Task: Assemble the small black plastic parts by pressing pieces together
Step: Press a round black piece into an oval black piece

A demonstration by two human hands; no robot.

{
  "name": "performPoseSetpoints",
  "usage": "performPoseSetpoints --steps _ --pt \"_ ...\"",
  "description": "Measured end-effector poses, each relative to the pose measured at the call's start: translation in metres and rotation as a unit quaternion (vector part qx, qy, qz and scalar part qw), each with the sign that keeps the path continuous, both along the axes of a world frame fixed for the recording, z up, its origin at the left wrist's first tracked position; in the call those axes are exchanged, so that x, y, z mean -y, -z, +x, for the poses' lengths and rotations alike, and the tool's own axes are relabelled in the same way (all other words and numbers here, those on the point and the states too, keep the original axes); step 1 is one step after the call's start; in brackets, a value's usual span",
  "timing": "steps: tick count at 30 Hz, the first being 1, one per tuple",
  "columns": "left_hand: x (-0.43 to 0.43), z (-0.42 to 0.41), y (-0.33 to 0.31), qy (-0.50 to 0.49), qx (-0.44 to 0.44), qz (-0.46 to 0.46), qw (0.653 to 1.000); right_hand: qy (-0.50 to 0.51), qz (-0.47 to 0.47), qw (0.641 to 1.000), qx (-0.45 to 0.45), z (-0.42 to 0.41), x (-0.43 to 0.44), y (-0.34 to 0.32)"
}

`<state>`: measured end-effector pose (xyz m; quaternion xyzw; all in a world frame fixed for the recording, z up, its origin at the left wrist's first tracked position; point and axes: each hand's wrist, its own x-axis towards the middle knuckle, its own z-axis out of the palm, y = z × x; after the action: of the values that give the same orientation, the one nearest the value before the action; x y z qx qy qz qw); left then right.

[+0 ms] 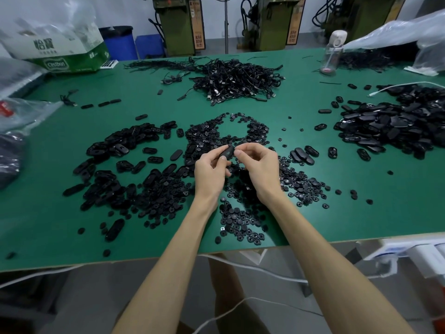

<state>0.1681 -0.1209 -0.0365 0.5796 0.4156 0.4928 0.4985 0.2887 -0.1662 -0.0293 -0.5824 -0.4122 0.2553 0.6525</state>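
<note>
Both hands meet above the middle of the green table (361, 213). My left hand (212, 171) grips a black oval plastic shell (227, 153) between thumb and fingers. My right hand (261, 166) pinches the shell's right end, fingers curled over it. Under the hands spreads a heap of small round black buttons (240, 220). To the left lies a pile of oval shells (120, 150). Whether a round button sits between the fingers is hidden.
A tangle of black cables (238, 80) lies at the back centre. Another heap of oval black parts (390, 124) sits at the right. A carton (60, 51) and plastic bags stand at the back left, a clear bottle (331, 54) at the back right.
</note>
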Motion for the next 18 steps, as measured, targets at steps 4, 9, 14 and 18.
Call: performPoseSetpoints --steps 4,9,14,18 --pt "-0.0008 0.0012 -0.0001 0.002 -0.014 0.004 1.0 0.004 -0.017 0.999 0.041 -0.0028 -0.0011 0.0" --pt "0.0 0.0014 0.0 0.005 -0.028 0.022 0.999 0.005 -0.014 0.997 0.076 -0.0049 -0.0003 -0.0009" --pt "0.0009 0.0015 0.0004 0.007 -0.033 0.028 0.999 0.017 -0.016 0.997 0.071 -0.0045 0.0002 -0.0021" --pt "0.0004 0.0014 0.0009 0.012 -0.04 0.026 0.999 0.017 -0.019 0.996 0.08 -0.0046 0.0004 -0.0023"
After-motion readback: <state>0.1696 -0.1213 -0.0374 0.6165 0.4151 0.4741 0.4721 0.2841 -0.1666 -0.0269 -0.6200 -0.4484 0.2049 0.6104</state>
